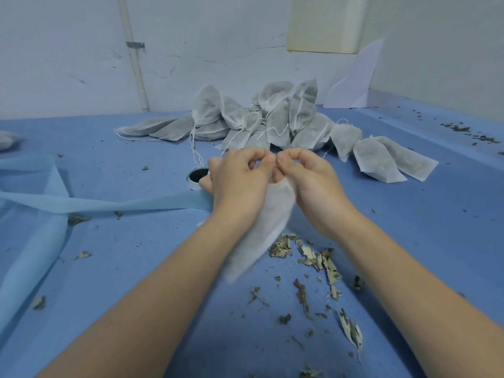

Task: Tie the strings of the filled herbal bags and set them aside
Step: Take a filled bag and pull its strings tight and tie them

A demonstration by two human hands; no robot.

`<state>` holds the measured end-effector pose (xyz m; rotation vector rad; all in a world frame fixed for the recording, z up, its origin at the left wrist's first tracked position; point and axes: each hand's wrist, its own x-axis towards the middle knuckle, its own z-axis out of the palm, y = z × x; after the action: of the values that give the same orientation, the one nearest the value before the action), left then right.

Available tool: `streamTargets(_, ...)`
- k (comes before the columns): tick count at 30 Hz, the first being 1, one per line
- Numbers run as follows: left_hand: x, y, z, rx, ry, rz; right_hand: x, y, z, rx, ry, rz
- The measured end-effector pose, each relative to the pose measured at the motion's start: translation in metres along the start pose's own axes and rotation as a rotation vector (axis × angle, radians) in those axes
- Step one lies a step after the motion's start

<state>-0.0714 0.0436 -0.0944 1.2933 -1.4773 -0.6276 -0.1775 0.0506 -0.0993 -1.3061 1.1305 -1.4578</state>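
A: What is shown at the centre?

B: A white bag (261, 227) is held up between two hands above a blue table (409, 241). Its top is gathered at the fingertips, and its body hangs down and toward the viewer, blurred at the lower end.

A: How are the fingers placed?

B: The left hand (237, 184) is curled, with thumb and forefinger pinched together at the bag's mouth. The right hand (311, 181) is curled the same way, its thumb and forefinger pinched just beside the left's, the two pinches almost touching. The string itself cannot be made out between them.

A: What is seen beyond the hands?

B: A pile (272, 115) of filled grey-white bags is heaped at the back of the table, near the wall (68, 50), with loose strings trailing from it. A few more bags are spread out to its right.

A: And around the hands?

B: Dried leaves (321, 263) are scattered on the table below and to the right of the bag. A pale blue strip (109, 204) is laid across the left side, reaching behind the left hand. A small round tin (197, 177) is seen just left of that hand.
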Motion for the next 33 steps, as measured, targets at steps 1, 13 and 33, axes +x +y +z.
streamTargets(1,0.001,0.001,0.000,-0.008,-0.001,-0.002,0.000,0.000,0.000,0.008,0.023,-0.011)
streamTargets(13,0.009,0.012,-0.007,-0.119,0.124,-0.053,-0.002,-0.004,-0.004,-0.090,0.091,-0.146)
streamTargets(33,0.001,0.000,0.003,-0.868,-0.384,-0.568,0.014,-0.002,-0.027,0.252,0.432,0.051)
